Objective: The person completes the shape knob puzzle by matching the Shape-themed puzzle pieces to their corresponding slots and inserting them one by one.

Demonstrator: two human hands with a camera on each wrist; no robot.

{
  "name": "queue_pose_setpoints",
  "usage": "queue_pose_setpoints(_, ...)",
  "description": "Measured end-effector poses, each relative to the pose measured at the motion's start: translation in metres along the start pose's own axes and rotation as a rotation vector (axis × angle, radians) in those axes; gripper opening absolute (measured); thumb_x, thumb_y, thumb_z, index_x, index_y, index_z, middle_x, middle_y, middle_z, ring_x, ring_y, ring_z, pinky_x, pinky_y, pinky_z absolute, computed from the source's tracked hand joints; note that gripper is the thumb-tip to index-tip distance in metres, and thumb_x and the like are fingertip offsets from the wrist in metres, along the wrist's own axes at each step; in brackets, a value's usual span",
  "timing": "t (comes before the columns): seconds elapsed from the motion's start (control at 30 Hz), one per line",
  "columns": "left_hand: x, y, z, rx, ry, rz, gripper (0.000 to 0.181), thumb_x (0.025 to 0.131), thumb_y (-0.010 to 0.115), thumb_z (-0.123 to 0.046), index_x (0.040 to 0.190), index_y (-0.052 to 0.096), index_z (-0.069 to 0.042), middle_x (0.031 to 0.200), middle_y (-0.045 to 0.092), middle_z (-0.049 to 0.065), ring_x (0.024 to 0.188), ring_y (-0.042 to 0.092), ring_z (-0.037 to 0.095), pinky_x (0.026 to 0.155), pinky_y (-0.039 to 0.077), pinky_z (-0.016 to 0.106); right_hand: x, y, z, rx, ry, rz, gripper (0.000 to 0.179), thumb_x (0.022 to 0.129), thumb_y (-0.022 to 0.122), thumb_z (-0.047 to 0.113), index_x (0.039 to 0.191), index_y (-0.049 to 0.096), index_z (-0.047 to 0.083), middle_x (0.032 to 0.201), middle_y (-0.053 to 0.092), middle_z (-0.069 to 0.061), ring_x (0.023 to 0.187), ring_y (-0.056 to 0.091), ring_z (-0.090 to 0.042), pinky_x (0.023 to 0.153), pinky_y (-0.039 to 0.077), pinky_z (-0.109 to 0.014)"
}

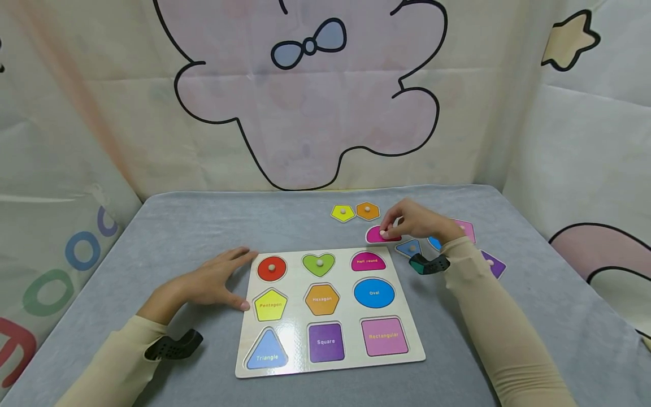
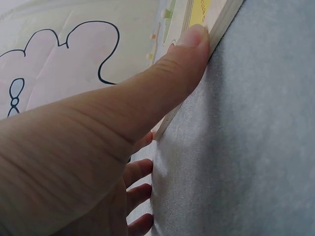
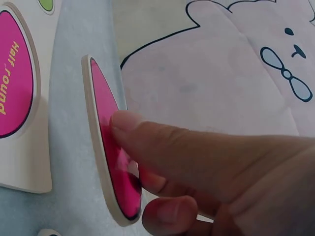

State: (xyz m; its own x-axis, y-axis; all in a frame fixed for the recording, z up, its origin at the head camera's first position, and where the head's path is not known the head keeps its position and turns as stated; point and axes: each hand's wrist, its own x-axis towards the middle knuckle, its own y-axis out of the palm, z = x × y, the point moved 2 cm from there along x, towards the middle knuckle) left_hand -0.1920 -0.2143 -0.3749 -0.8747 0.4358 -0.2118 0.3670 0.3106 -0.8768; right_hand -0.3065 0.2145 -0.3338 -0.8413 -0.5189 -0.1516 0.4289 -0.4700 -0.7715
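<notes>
A magenta half-round puzzle piece [image 1: 373, 235] lies just beyond the top right corner of the white puzzle board [image 1: 298, 342]. My right hand [image 1: 418, 219] pinches it by its small knob, thumb against the piece's face [image 3: 109, 147] in the right wrist view. My left hand [image 1: 212, 281] rests at the board's left edge, fingers spread, thumb [image 2: 194, 42] touching the rim. On the board, a red circle piece [image 1: 265, 271] and a green heart piece [image 1: 319, 271] sit in their recesses with knobs up. The printed half-round recess [image 1: 368, 262] holds no piece.
Behind the board lie a yellow pentagon piece [image 1: 338, 213] and an orange hexagon piece [image 1: 367, 216]. Around my right forearm are a blue triangle piece [image 1: 409, 250], a purple piece [image 1: 495, 268], a pink piece [image 1: 468, 230] and a partly covered blue piece [image 1: 434, 243]. Grey cloth [image 1: 203, 220] covers the table.
</notes>
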Motion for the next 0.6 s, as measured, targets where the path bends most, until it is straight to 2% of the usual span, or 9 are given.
queue_pose_setpoints(0.13, 0.000, 0.000, 0.000, -0.002, 0.003, 0.002, 0.111, 0.071, 0.086, -0.055, 0.159, 0.032, -0.016, 0.162, 0.029, 0.021, 0.146, 0.030, 0.049, 0.110, 0.031, 0.074, 0.002, 0.004, 0.004, -0.004, 0.005, 0.026, 0.010, 0.090, 0.077, 0.013, 0.096, 0.078, 0.005, 0.087, 0.068, -0.006, 0.092, 0.053, -0.023, 0.070, 0.052, -0.027)
queue_pose_setpoints(0.33, 0.000, -0.001, -0.001, 0.000, -0.001, 0.003, 0.111, 0.071, 0.087, -0.054, 0.159, 0.032, -0.016, 0.162, 0.030, 0.021, 0.146, 0.030, 0.049, 0.110, 0.032, 0.074, 0.003, 0.011, 0.012, -0.020, -0.011, 0.061, 0.011, 0.089, 0.078, 0.015, 0.095, 0.078, 0.006, 0.086, 0.069, -0.005, 0.087, 0.056, -0.022, 0.067, 0.052, -0.027)
queue_pose_setpoints(0.6, -0.001, -0.001, -0.002, -0.004, -0.010, 0.003, 0.111, 0.071, 0.087, -0.054, 0.159, 0.032, -0.016, 0.163, 0.029, 0.022, 0.146, 0.030, 0.050, 0.110, 0.031, 0.075, 0.005, 0.021, 0.018, -0.021, -0.055, 0.151, 0.009, 0.088, 0.079, 0.015, 0.091, 0.078, 0.007, 0.083, 0.070, -0.005, 0.081, 0.056, -0.022, 0.067, 0.051, -0.027)
